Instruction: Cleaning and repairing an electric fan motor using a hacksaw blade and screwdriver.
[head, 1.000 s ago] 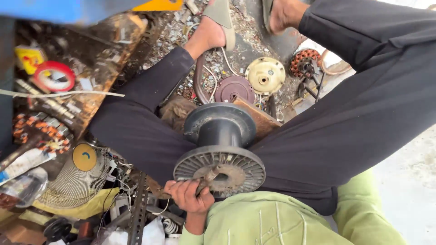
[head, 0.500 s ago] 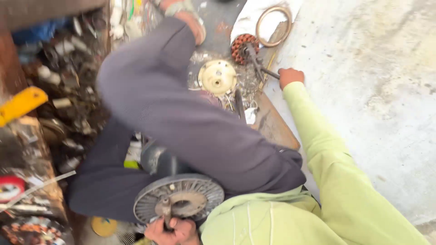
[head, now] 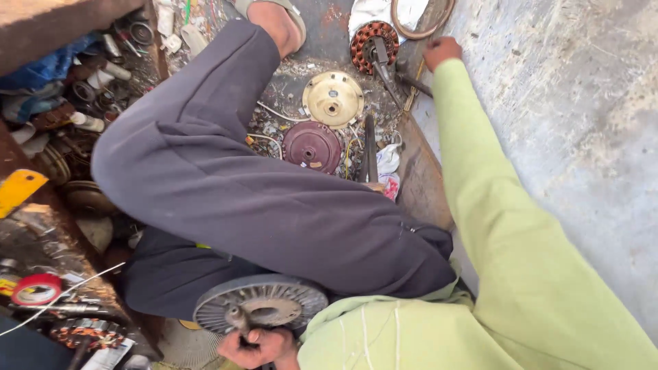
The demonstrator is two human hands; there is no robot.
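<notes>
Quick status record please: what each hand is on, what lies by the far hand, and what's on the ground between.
left hand: closed around the hub of the grey slotted motor disc at the lap
right hand: stretched out to a dark tool on the ground; grip unclear
near right hand: copper-wound stator, metal ring
ground between: brass-coloured round cover, maroon round cover
left edge: red tape roll

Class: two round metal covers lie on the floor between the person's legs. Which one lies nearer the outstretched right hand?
The pale gold cover. It lies closer to the right hand than the dark maroon cover, which sits below it in the picture.
</notes>
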